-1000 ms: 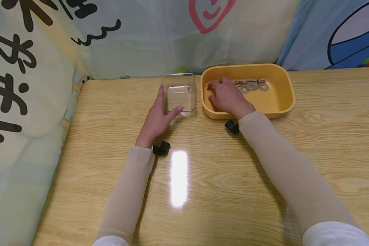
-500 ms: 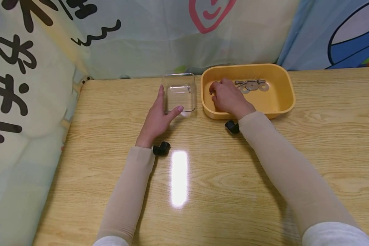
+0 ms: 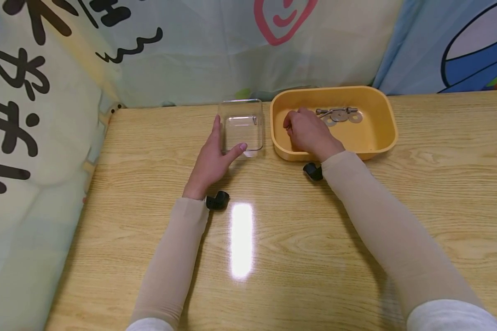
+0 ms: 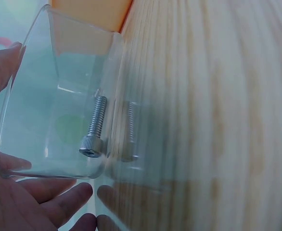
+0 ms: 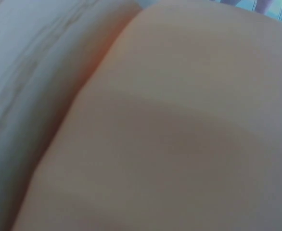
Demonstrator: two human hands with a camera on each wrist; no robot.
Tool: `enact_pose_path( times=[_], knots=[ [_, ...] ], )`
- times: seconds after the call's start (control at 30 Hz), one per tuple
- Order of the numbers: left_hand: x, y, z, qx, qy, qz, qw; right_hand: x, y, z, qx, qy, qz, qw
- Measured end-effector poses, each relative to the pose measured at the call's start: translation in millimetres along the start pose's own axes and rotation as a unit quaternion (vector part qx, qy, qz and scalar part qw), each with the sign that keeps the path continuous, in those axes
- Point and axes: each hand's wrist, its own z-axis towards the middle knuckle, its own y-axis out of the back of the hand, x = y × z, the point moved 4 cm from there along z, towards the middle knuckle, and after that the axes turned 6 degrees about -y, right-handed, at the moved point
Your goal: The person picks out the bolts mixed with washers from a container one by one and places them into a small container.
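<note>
Beside the clear plastic box [image 3: 262,133], my left hand [image 3: 210,158] lies with fingers straight along its left side and the thumb at its front corner. One socket-head bolt [image 4: 96,127] lies inside the box, seen closely in the left wrist view. My right hand [image 3: 309,131] reaches into the yellow tub [image 3: 372,140], fingers bent down near its left end. Whatever its fingertips touch is hidden under the hand. Behind the knuckles lie several bolts [image 3: 349,110] and flat washers [image 3: 355,117]. The tub's wall blocks the right wrist view.
The wooden table [image 3: 294,248] carries both containers near its back edge. A printed cloth [image 3: 190,59] hangs directly behind them and along the left. The tub stands just right of the box, with a narrow gap between.
My right hand's fingertips have drawn slightly inward from the tub's left wall and bent further. The left hand and the box have stayed put.
</note>
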Motion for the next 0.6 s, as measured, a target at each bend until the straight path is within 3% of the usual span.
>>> enact_pose_path(
  times=[0.6],
  knots=[
    [0.5, -0.5, 1.1, -0.003, -0.006, 0.003, 1.0, -0.6, 0.5, 0.2, -0.017, 0.001, -0.021, 0.9996]
  ],
)
